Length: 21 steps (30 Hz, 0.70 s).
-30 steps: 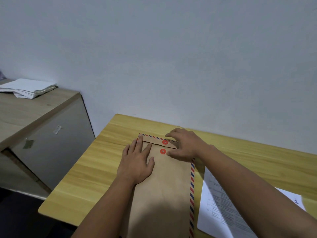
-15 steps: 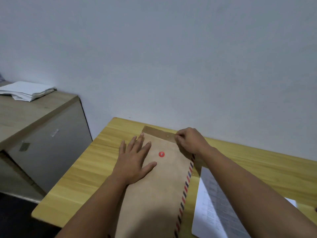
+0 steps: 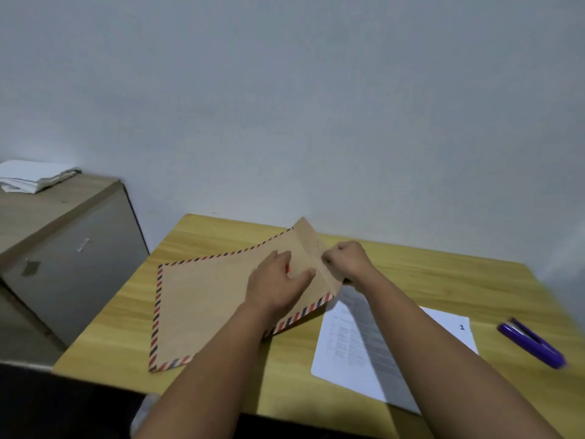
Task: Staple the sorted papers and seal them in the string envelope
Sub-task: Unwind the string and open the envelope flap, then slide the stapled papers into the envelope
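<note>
A brown string envelope (image 3: 205,305) with a red-and-blue striped border lies slanted on the yellow wooden desk (image 3: 221,375), its flap end lifted toward the wall. My left hand (image 3: 278,280) rests on the envelope near its mouth, thumb out to the right. My right hand (image 3: 348,261) pinches the opened flap (image 3: 308,239) at its right edge. A printed stack of white papers (image 3: 348,340) lies flat on the desk to the right, partly under my right forearm. A purple stapler (image 3: 531,342) lies further right.
A grey cabinet (image 3: 63,248) stands left of the desk with a pile of white papers (image 3: 34,175) on its top. A plain wall closes the far side of the desk. The desk's near edge drops into dark floor.
The flap has been opened out. The envelope has turned from lengthwise to slanted, its bottom end swung left and its mouth lifted. The view has shifted, bringing the stapler in.
</note>
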{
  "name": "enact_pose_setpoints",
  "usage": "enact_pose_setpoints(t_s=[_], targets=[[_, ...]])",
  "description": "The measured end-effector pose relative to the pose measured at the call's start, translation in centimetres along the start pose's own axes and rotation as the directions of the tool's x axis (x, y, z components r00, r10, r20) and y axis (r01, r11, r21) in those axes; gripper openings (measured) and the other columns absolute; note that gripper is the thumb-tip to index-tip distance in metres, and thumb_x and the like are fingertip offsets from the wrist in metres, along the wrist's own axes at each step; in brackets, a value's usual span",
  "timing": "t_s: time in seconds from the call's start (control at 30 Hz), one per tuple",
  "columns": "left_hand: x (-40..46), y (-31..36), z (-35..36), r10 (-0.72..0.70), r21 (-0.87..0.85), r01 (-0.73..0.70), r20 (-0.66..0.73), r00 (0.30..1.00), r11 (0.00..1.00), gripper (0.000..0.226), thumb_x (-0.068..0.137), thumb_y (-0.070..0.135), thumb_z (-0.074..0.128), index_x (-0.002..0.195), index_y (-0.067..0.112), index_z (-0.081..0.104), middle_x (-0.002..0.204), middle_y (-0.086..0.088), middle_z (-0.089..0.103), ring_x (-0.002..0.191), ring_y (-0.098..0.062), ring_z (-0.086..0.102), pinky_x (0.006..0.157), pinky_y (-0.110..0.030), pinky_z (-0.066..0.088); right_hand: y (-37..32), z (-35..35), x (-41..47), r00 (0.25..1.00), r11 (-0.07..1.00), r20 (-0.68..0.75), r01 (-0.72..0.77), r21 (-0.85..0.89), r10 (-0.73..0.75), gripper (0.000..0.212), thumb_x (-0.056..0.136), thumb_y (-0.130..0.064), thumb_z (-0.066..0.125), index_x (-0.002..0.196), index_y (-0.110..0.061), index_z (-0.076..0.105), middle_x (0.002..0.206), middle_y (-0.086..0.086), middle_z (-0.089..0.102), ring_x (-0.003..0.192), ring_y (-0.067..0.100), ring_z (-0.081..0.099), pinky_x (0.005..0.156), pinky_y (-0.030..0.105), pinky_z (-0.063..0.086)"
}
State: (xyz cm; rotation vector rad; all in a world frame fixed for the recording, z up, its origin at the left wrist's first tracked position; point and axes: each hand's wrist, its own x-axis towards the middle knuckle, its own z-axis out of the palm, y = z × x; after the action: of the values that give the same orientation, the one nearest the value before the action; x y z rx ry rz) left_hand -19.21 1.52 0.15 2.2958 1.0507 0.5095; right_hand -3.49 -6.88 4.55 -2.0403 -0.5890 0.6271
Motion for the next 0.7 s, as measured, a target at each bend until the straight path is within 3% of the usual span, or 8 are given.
enact_pose_setpoints(t_s=[0.07,0.13,0.27,0.33,0.43,0.5,0.6,0.7], targets=[[-1.1,1.4,1.5,-0.036,-0.09,0.043,0.076,0.996,0.995,0.08,0.076,0.085,0.047,0.135,0.031,0.055,0.132,0.003,0.058,0.124,-0.024,0.053,0.102,-0.052,0.047,1.0,-0.8,-1.8,0.996,0.988,0.06,-0.074,0.138,0.067,0.004,0.086,-0.003,0.066,0.085,-0.006,0.063,0.086,0.026,0.069,0.073,0.031,0.067,0.067,0.044,0.061],[-2.2,2.3,2.6,-0.051,-0.093,0.063,0.123,0.991,0.994,0.089,0.074,0.078,0.048,0.148,0.03,0.045,0.152,0.0,0.045,0.143,-0.029,0.034,0.114,-0.058,0.033,2.1,-1.6,-3.4,0.991,0.966,0.095,-0.117,0.229,0.098,0.008,0.089,0.002,0.065,0.092,-0.006,0.064,0.092,0.022,0.07,0.073,0.029,0.067,0.067,0.041,0.06],[-4.6,3.6,3.6,-0.075,-0.061,0.086,0.163,0.984,0.994,0.091,0.077,0.052,0.055,0.159,0.03,0.024,0.17,-0.003,0.016,0.157,-0.035,-0.001,0.123,-0.062,0.003,4.1,-2.5,-5.7,0.989,0.97,0.128,-0.104,0.222,0.076,0.025,0.093,0.004,0.06,0.109,-0.013,0.069,0.099,0.012,0.076,0.074,0.023,0.07,0.064,0.034,0.058],[-5.4,4.0,3.9,-0.075,-0.043,0.083,0.153,0.985,0.996,0.086,0.077,0.036,0.055,0.157,0.028,0.023,0.165,-0.006,0.023,0.155,-0.039,0.005,0.122,-0.064,0.008,4.9,-2.3,-6.2,0.991,0.981,0.118,-0.079,0.175,0.059,0.033,0.091,0.002,0.06,0.119,-0.015,0.067,0.105,0.013,0.076,0.08,0.026,0.073,0.064,0.035,0.061],[-6.5,4.4,4.3,-0.119,-0.064,0.129,0.139,0.983,0.99,0.065,0.081,0.014,0.05,0.143,0.023,0.035,0.143,-0.012,0.045,0.139,-0.045,0.034,0.113,-0.057,0.031,5.6,-1.7,-6.5,0.998,0.995,0.059,-0.026,0.099,0.02,0.045,0.086,-0.003,0.061,0.129,-0.015,0.064,0.112,0.014,0.075,0.093,0.032,0.076,0.078,0.049,0.066],[-7.1,4.6,4.3,-0.089,-0.024,0.092,0.096,0.991,0.995,0.056,0.083,0.006,0.048,0.136,0.02,0.04,0.128,-0.013,0.057,0.118,-0.041,0.051,0.095,-0.051,0.048,5.8,-1.2,-6.8,1.0,1.0,0.022,0.01,0.029,-0.011,0.052,0.084,-0.009,0.064,0.136,-0.017,0.061,0.116,0.012,0.074,0.094,0.03,0.075,0.079,0.047,0.066],[-7.6,4.7,3.6,-0.021,0.027,0.02,0.029,0.999,0.999,0.047,0.087,0.005,0.051,0.132,0.019,0.047,0.113,-0.01,0.068,0.098,-0.036,0.063,0.069,-0.042,0.051,6.0,-0.5,-7.2,0.999,0.997,-0.024,0.044,-0.064,-0.046,0.058,0.084,-0.016,0.067,0.141,-0.019,0.056,0.119,0.009,0.073,0.093,0.028,0.075,0.078,0.043,0.065],[-7.6,4.2,2.5,0.005,0.09,-0.004,-0.007,1.0,0.996,0.057,0.089,0.016,0.058,0.142,0.026,0.041,0.108,-0.006,0.071,0.091,-0.033,0.066,0.067,-0.042,0.054,6.1,-0.1,-7.6,0.995,0.995,-0.073,0.059,-0.079,-0.064,0.056,0.093,-0.015,0.063,0.148,-0.021,0.051,0.12,0.008,0.071,0.078,0.026,0.075,0.053,0.031,0.06]])
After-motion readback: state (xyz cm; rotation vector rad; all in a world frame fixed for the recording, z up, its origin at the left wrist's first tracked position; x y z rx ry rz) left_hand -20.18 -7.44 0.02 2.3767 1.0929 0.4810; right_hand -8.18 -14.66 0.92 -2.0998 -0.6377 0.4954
